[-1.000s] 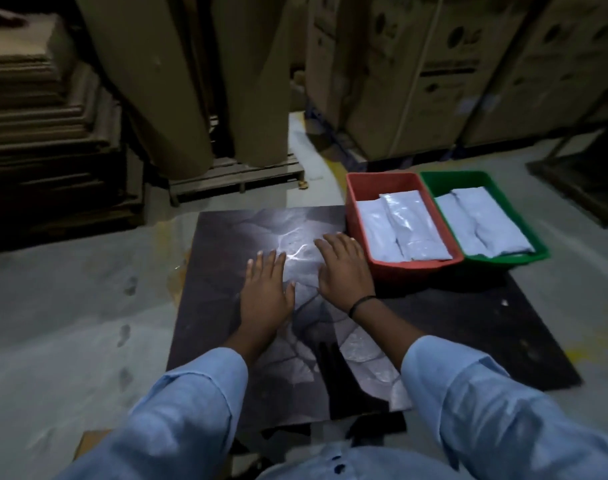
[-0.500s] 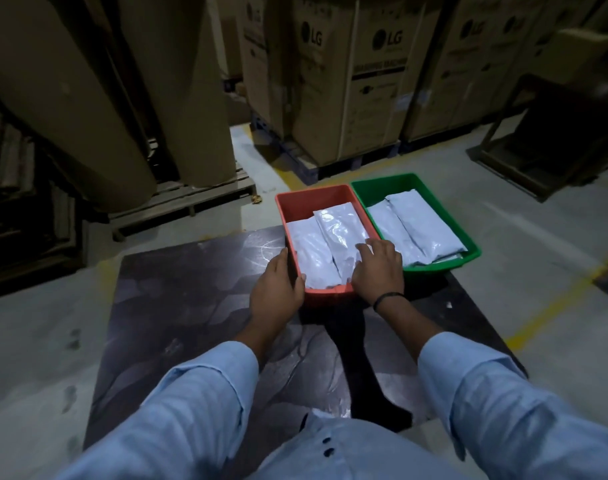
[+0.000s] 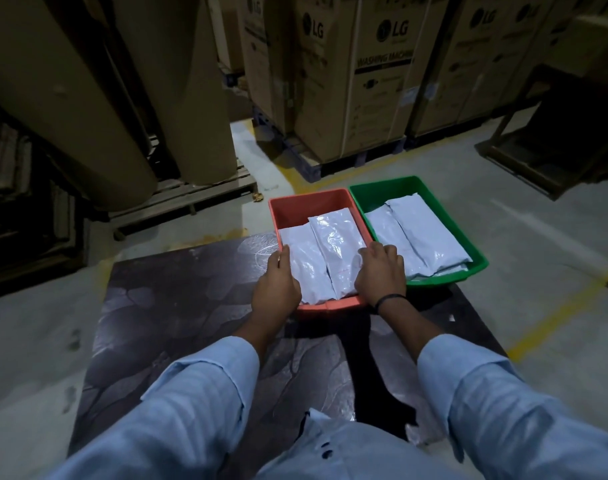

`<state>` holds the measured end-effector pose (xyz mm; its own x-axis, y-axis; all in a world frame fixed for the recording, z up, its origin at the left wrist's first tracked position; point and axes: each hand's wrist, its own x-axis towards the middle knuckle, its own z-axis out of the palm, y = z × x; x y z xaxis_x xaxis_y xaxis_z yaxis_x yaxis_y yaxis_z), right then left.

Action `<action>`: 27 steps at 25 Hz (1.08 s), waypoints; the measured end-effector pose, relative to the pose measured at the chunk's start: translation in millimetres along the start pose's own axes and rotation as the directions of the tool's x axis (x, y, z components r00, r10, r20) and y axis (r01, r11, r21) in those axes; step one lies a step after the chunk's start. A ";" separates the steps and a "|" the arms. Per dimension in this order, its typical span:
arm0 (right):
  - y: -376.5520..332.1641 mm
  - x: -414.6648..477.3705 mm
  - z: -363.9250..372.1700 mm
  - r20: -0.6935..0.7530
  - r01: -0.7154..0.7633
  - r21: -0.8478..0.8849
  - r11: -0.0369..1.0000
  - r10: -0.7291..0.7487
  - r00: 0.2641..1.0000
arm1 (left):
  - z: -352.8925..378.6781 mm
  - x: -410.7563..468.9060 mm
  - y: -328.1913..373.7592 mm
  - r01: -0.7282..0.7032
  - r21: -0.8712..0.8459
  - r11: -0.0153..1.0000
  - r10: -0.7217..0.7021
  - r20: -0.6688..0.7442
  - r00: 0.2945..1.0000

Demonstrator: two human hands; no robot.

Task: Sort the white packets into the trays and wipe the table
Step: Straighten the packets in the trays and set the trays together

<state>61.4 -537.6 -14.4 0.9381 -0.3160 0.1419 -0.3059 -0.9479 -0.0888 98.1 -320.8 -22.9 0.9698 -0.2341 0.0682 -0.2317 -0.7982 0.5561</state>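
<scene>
Two trays stand side by side at the far right of the dark marbled table point(image 3: 178, 306). Two white packets point(image 3: 333, 244) lie side by side in the red tray point(image 3: 309, 206). More white packets point(image 3: 424, 233) are stacked in the green tray point(image 3: 382, 192). My left hand point(image 3: 276, 289) grips the red tray's left rim, thumb along the edge. On the right rim, between the two trays, my right hand point(image 3: 380, 275) has its fingers curled over the edge. The near part of both rims is hidden by my hands.
Tall LG cardboard boxes point(image 3: 372, 81) stand on pallets behind the trays. Large brown rolls point(image 3: 88, 98) lean on a wooden pallet at the back left. A dark metal frame point(image 3: 555, 140) sits on the floor at the right. A yellow line point(image 3: 552, 320) crosses the concrete floor.
Both hands left the middle of the table, where they lay flat, and went forward and right to the red tray's sides. The view has turned towards the trays.
</scene>
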 end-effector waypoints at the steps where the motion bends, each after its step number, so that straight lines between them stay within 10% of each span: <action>1: -1.4 0.8 0.6 0.002 0.000 0.004 1.000 0.000 1.000 | 1.1 0.2 -1.9 0.000 -0.003 1.000 0.000 0.003 1.000; 13: -63.2 -8.4 10.4 -0.055 0.149 0.248 0.957 -0.140 0.989 | -30.5 -23.5 -81.7 0.051 0.082 0.995 -0.047 -0.049 0.998; 27: -295.5 -69.5 33.9 -0.051 0.373 0.425 0.824 -0.390 0.919 | -180.3 -101.6 -278.1 0.176 0.264 0.948 -0.153 -0.105 0.983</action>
<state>92.1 -234.2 -31.4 0.9735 0.0771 0.2154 0.1672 -0.8825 -0.4397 77.7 25.1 -35.2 0.9964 -0.0490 0.0690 -0.0687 -0.9446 0.3209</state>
